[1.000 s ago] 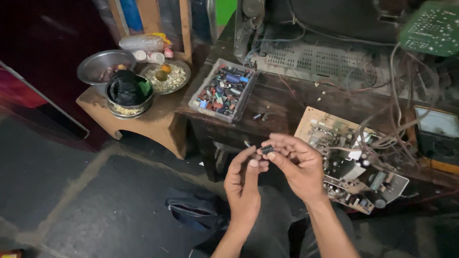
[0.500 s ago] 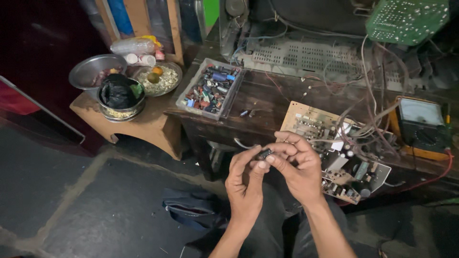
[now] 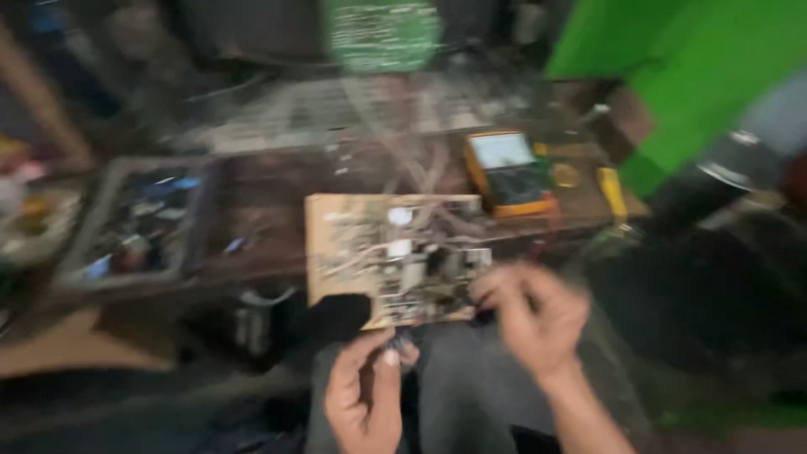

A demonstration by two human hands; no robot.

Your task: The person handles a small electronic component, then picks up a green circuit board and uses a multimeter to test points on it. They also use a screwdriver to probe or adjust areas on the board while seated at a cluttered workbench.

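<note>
Left hand [image 3: 363, 395] fingers pinching small dark part [image 3: 402, 343], just below board [image 3: 391, 256] edge. Right hand [image 3: 531, 315] fingers loose at board's right corner, grip unclear in blur. Meter [image 3: 507, 173] behind on bench [image 3: 269, 244].

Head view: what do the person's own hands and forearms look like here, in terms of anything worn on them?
Both are bare: the left hand and right hand show no gloves, and no sleeves reach the visible forearms. No watch or bracelet shows at the wrists. Motion blur is too heavy to rule out rings.
</note>
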